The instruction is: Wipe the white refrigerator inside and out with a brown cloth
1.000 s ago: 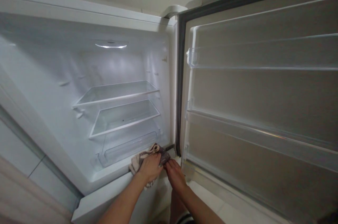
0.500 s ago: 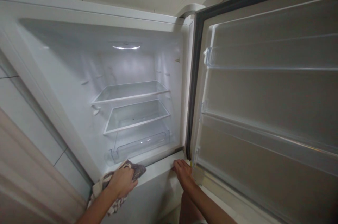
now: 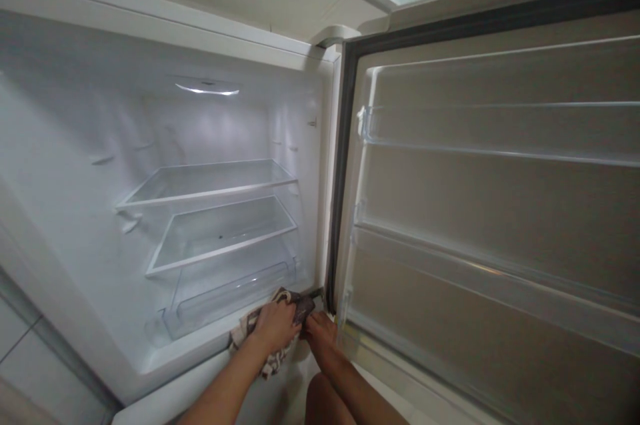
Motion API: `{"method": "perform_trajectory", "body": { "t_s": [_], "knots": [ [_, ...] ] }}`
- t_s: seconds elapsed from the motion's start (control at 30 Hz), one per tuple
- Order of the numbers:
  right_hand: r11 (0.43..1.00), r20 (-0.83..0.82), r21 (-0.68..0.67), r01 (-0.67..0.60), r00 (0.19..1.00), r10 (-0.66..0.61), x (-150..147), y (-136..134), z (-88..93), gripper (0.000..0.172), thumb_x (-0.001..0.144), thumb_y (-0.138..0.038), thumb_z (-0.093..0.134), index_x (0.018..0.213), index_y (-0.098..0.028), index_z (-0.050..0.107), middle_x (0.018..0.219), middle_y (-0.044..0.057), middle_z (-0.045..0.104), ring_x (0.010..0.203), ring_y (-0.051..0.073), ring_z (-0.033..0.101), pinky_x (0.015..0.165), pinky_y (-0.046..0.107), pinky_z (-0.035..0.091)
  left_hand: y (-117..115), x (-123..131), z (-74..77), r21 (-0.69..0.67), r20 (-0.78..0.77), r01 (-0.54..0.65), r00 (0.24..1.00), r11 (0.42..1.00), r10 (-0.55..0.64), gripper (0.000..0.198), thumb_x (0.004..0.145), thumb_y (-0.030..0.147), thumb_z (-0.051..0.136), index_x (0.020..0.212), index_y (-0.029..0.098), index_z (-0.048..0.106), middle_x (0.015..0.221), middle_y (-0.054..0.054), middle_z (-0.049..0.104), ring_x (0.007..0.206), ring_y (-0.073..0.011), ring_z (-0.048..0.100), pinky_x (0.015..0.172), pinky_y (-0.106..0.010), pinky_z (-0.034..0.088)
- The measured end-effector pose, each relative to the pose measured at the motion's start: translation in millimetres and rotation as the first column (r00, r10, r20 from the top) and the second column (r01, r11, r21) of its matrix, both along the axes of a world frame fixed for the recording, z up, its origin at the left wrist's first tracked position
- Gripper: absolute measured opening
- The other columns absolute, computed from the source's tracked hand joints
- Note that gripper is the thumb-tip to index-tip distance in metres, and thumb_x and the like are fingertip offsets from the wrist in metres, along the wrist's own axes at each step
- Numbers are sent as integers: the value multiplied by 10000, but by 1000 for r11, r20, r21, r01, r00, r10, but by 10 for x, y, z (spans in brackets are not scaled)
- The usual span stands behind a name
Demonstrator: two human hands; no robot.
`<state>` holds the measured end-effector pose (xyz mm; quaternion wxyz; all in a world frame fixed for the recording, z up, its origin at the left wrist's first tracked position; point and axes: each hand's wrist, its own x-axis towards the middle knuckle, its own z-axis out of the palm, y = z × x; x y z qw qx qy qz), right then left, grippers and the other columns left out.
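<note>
A brown and cream patterned cloth (image 3: 305, 307) is bunched under my left hand (image 3: 277, 325), whose fingers are closed over it. It presses on the front bottom edge of the open fridge (image 3: 200, 357), near the hinge corner. Right beside it, my right hand (image 3: 321, 331) rests at the same corner with its fingers curled, close to the cloth's end. Whether those fingers hold anything is hidden. Inside the fridge are two glass shelves (image 3: 220, 238) and a clear drawer (image 3: 235, 295) at the bottom.
The fridge door (image 3: 475, 198) stands wide open on the right, with clear door racks (image 3: 500, 153) across it. A lit lamp (image 3: 207, 88) is at the fridge ceiling. Wall tiles (image 3: 45, 358) border the left side. My knee (image 3: 320, 398) shows below my hands.
My left hand has slid the cloth rightward along the fridge's bottom edge, up to my right hand. The view has turned slightly to the right.
</note>
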<state>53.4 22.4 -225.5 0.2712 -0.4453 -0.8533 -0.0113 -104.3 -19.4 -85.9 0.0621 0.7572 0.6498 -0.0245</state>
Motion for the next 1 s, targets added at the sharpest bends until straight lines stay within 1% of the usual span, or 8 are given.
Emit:
{"method": "perform_trajectory", "body": {
  "t_s": [0.23, 0.4, 0.53, 0.7, 0.73, 0.8, 0.9, 1.0],
  "knots": [
    [990, 116, -129, 55, 992, -40, 58, -39, 172, 93, 836, -184, 798, 803, -221, 719, 876, 12, 736, 868, 176, 669, 689, 237, 413, -843, -1024, -8, 9, -113, -300, 948, 954, 299, 460, 980, 294, 565, 1407, 170, 683, 1317, -233, 749, 1167, -397, 755, 969, -501, 570],
    [986, 112, -162, 40, 993, -22, 101, -103, 257, 70, 880, -162, 743, 841, -217, 726, 932, 28, 752, 923, 188, 675, 754, 247, 424, -1302, -1711, 260, 139, 45, -628, 777, 766, 628, 496, 1103, 433, 334, 1424, 176, 614, 1229, -185, 793, 1115, -333, 780, 897, -387, 557],
    [988, 89, -151, 41, 996, -27, 99, -112, 263, 91, 884, -164, 738, 819, -223, 717, 921, 24, 756, 925, 199, 679, 770, 254, 437, -1463, -1824, 407, 227, 214, -733, 680, 641, 702, 452, 1079, 476, 355, 1281, 206, 655, 1111, -150, 815, 1050, -334, 783, 802, -357, 527],
    [996, 71, -83, 15, 997, -9, 89, -85, 201, 115, 862, -151, 726, 784, -226, 685, 872, 22, 740, 871, 205, 667, 740, 264, 440, -1738, -1799, 536, 188, 405, -795, 598, 576, 692, 344, 1001, 476, 489, 1122, 251, 719, 989, -97, 820, 969, -312, 779, 745, -325, 504],
    [997, 64, -75, 3, 998, 1, 89, -80, 184, 117, 861, -148, 716, 784, -228, 681, 868, 19, 738, 870, 205, 669, 744, 264, 445, -1801, -1781, 611, 219, 467, -839, 539, 499, 701, 346, 991, 496, 503, 1097, 253, 724, 960, -92, 813, 941, -313, 772, 737, -329, 508],
    [998, 42, -58, -2, 999, 4, 90, -69, 146, 124, 855, -141, 701, 779, -234, 676, 855, 15, 734, 870, 207, 677, 746, 265, 452, -1895, -1725, 835, 342, 603, -907, 413, 246, 682, 382, 978, 556, 517, 1077, 248, 722, 922, -94, 790, 904, -323, 752, 734, -354, 523],
    [998, -3, -58, 10, 1000, -11, 96, -54, 89, 135, 843, -126, 699, 775, -241, 683, 855, 17, 739, 878, 215, 696, 742, 273, 466, -1847, -1635, 1325, 541, 762, -832, 423, -122, 491, 396, 957, 570, 563, 1080, 218, 694, 971, -104, 762, 937, -314, 729, 801, -381, 553],
    [997, -42, -75, -1, 999, -3, 108, -41, 39, 151, 844, -111, 691, 778, -246, 696, 871, 17, 747, 897, 224, 716, 759, 283, 496, -1536, -1649, 1894, 583, 802, -762, 485, -283, 348, 291, 899, 500, 622, 931, 211, 634, 909, -85, 720, 892, -275, 699, 823, -365, 559]
  ]
}}
